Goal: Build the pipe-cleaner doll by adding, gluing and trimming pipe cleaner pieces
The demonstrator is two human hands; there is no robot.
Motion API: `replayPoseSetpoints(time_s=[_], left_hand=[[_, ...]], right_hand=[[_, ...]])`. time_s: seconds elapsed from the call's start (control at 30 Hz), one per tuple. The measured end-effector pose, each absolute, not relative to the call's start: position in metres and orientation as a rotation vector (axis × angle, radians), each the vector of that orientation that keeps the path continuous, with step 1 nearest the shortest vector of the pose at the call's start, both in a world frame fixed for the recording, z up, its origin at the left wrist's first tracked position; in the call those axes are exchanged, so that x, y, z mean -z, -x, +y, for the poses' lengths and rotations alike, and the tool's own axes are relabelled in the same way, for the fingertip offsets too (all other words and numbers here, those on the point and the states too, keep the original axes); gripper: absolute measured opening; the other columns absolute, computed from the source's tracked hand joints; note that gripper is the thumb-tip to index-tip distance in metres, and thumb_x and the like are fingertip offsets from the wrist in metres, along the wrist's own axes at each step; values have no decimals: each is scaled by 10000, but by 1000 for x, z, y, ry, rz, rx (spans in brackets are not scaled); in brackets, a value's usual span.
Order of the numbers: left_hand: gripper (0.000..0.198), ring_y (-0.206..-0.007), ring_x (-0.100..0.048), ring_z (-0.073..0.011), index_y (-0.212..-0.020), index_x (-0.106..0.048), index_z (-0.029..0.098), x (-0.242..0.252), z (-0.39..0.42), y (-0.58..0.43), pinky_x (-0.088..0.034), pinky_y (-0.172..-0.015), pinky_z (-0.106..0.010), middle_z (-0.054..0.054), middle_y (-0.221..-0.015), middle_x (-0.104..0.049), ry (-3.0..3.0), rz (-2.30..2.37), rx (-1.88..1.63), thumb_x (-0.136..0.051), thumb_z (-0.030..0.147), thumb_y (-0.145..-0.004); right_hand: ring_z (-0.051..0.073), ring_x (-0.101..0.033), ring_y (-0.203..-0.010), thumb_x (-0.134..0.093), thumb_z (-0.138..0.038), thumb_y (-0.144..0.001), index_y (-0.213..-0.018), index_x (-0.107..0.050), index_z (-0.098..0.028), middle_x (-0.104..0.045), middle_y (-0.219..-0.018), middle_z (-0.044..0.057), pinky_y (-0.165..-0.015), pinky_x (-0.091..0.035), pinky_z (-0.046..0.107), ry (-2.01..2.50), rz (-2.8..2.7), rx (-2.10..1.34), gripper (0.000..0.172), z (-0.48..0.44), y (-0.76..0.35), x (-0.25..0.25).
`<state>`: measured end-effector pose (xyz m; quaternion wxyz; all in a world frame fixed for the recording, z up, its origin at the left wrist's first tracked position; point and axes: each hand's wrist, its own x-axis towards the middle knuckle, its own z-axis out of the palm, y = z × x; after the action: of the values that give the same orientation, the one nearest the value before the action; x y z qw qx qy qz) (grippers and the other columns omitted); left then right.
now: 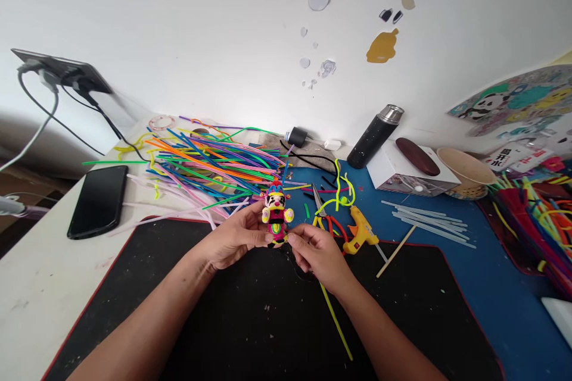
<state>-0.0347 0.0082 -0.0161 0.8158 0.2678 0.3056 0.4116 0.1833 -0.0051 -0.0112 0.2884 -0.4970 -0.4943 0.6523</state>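
The figurine point(276, 216) partly hides the left fingers point(251, 217) — bottom edge cuts both forearms point(154, 303).

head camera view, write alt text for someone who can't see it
Two hands hold a small colorful figurine above a black mat. Behind lie a pile of colored stems and a yellow glue gun.

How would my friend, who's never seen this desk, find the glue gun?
Find the red-edged black mat. At its far edge, right of the right hand, lies the glue gun. It's chunky and yellow, unlike the slim whitish glue sticks farther right.
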Motion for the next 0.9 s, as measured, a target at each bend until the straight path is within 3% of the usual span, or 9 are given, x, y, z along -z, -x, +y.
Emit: replayPoseSetpoints(time_s=[0.9], left_hand=[[533, -827, -733, -146, -1105, -775, 199, 13, 9, 34, -580, -737, -210, -42, -1008, -780, -563, 638, -920, -979, 84, -626]], right_hand=[[85, -408, -418, -714, -697, -873, -871, -636, -199, -527, -525, -71, -427, -247, 232, 1323, -1311, -1750, 504, -8, -182, 14]])
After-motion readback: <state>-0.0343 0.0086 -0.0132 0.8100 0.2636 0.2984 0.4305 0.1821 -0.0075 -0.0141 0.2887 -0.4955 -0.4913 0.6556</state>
